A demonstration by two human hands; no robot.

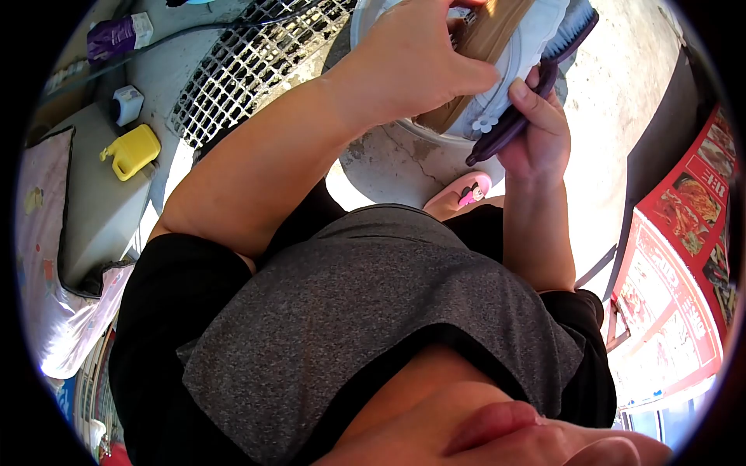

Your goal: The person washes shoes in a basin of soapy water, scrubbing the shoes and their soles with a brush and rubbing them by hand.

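Note:
My left hand (420, 62) grips a white shoe (525, 50) with a brown sole and a small white flower on its strap; the fingers curl over the sole and are partly cut off by the top edge. A dark purple brush (513, 128) with pale bristles is in my right hand (540, 132), thumb pressed on the handle. The brush lies along the shoe's right side. Under the shoe, a pale basin (356, 37) is mostly hidden by my left hand and the shoe.
A metal floor grate (225, 85) lies at the upper left. Beyond it are a yellow jug (134, 151), a white bottle (127, 105), a purple-and-white package (116, 37) and a dark hose (175, 33). A pink slipper (472, 190) shows below the basin. Red printed panels (688, 210) stand right.

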